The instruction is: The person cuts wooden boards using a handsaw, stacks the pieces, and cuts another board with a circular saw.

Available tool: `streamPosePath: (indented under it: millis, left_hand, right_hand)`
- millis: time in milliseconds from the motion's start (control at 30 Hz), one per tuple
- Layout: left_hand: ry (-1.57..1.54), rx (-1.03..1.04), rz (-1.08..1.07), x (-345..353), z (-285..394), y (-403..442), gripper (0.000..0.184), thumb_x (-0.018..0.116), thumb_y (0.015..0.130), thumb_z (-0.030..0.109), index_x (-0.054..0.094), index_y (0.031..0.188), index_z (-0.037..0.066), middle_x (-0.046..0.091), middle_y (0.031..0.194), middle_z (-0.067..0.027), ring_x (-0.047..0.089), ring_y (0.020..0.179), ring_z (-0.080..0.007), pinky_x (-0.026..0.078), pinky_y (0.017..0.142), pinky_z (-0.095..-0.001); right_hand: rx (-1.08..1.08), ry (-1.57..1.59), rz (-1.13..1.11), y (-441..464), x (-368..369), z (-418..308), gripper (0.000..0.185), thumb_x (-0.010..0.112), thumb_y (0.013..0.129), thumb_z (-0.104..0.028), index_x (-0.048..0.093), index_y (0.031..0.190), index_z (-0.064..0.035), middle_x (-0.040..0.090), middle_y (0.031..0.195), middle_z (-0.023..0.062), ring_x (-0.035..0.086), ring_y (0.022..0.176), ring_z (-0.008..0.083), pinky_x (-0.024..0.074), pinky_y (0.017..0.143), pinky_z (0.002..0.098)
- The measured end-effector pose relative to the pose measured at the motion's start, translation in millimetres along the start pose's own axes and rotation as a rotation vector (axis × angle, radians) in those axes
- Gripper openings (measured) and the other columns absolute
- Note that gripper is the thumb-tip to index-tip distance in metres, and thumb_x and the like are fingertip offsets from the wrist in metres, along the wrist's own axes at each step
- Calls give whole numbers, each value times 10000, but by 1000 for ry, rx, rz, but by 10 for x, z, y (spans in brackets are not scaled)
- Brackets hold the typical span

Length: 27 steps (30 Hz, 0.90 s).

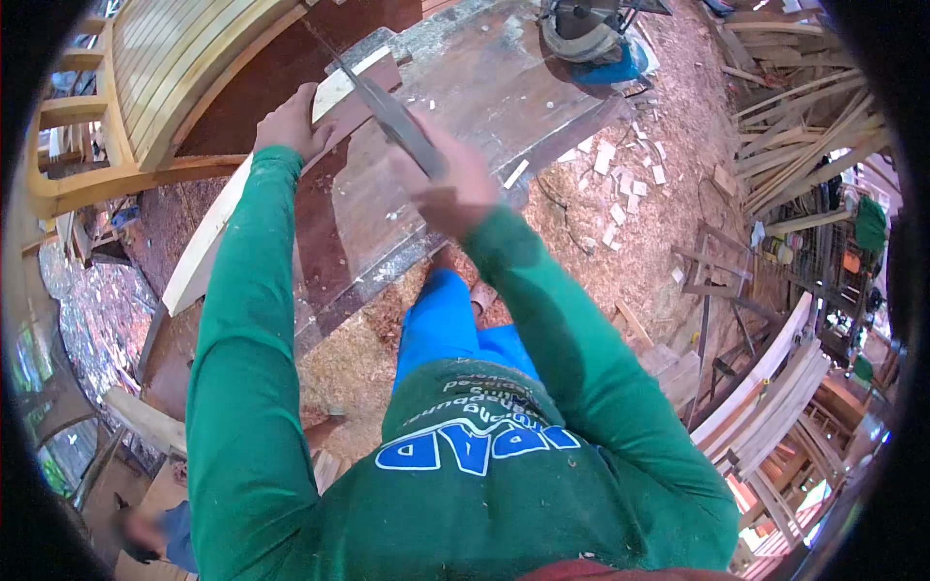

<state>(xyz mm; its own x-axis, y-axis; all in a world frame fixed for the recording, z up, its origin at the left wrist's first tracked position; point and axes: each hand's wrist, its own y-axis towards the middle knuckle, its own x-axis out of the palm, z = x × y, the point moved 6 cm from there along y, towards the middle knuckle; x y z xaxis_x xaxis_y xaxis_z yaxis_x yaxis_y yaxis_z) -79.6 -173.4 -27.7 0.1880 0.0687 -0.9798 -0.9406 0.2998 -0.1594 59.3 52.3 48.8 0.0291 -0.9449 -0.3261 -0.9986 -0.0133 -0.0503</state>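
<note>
right hand [450,179]: blurred | tool [399,126]: tip indistinct | board [205,254]: partly hidden by left hand [291,124] | power saw [581,39]: cut by top edge

Site reads as a woodworking workshop: board [220,234] at bench [484,82], power tool [583,37] toward its far end, shavings [693,121] and offcuts [621,181] strewn underfoot, piled lumber [806,136] at right, slatted woodwork [174,63] at left.

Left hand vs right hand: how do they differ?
The left hand is on the pale board; the right hand grips a long tool. The left hand looks fairly sharp, while the right hand is blurred. Both are bare, coming out of green sleeves.
</note>
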Motion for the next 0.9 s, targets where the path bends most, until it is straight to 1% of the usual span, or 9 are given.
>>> streamPosePath:
  millis: [33, 133, 233, 267, 300, 400, 600, 700, 900]
  left_hand:
    - [1, 2, 13, 6, -4, -8, 707, 778, 857, 469, 476, 1428, 181, 722, 1197, -199, 696, 1100, -427, 563, 915, -546]
    - [6, -3, 0, -107, 59, -16, 703, 776, 859, 461, 476, 1426, 171, 724, 1185, -203, 696, 1091, -434, 559, 912, -558]
    - [11, -20, -17, -125, 60, 5, 680, 772, 866, 435, 477, 1412, 157, 721, 1183, -210, 696, 1082, -441, 557, 908, -568]
    - [16, -23, -31, -79, 49, -20, 671, 770, 869, 424, 477, 1407, 152, 719, 1183, -212, 695, 1080, -443, 556, 906, -571]
    - [15, -31, -35, -57, 35, -25, 664, 769, 870, 416, 476, 1403, 149, 719, 1181, -213, 696, 1077, -443, 557, 903, -570]
    - [14, -16, -35, -41, 51, 22, 649, 765, 871, 397, 474, 1394, 146, 719, 1173, -216, 697, 1073, -444, 559, 895, -565]
    - [-79, 41, 59, -1, 7, -6, 634, 768, 865, 392, 487, 1381, 155, 719, 1148, -227, 695, 1049, -457, 560, 883, -555]
    - [-28, 61, 79, -34, 21, -15, 642, 793, 834, 359, 502, 1369, 154, 716, 1191, -203, 703, 1052, -429, 574, 857, -544]
    - [23, -12, 7, -115, 43, 76, 632, 775, 852, 375, 487, 1372, 161, 732, 1126, -209, 710, 1035, -429, 571, 872, -548]
  right_hand:
    - [98, -49, -25, 194, 100, 26, 416, 640, 1003, -205, 588, 1388, -59, 723, 1149, 186, 710, 1033, 243, 545, 908, 372]
    - [72, 6, -45, 71, 5, -69, 538, 684, 942, -191, 523, 1445, -83, 686, 1150, 286, 659, 1068, 497, 557, 869, 501]
    - [-63, 26, 60, -989, -353, -73, 548, 691, 953, -186, 507, 1458, -81, 694, 1154, 271, 687, 1071, 468, 570, 885, 466]
    - [206, 6, -29, -1376, -564, -187, 577, 706, 938, -147, 499, 1469, -57, 697, 1184, 253, 716, 1053, 428, 576, 876, 440]
    - [20, -133, -1, -1752, -736, -191, 611, 716, 926, -121, 484, 1486, -42, 707, 1204, 239, 730, 1051, 403, 582, 876, 431]
    - [113, -210, -56, -2234, -1048, -509, 631, 708, 917, -76, 468, 1500, -41, 709, 1213, 241, 735, 1061, 391, 587, 872, 434]
    - [101, -44, -46, -615, -309, 41, 589, 705, 948, -183, 476, 1489, -142, 718, 1078, 235, 728, 972, 411, 579, 803, 462]
    - [168, -58, -64, 245, 70, 73, 462, 659, 976, -231, 555, 1398, -71, 691, 1112, 277, 690, 1034, 441, 556, 877, 463]
    - [-108, 97, 90, -885, -270, 72, 610, 685, 962, -199, 452, 1519, -114, 704, 1084, 240, 726, 983, 386, 561, 812, 435]
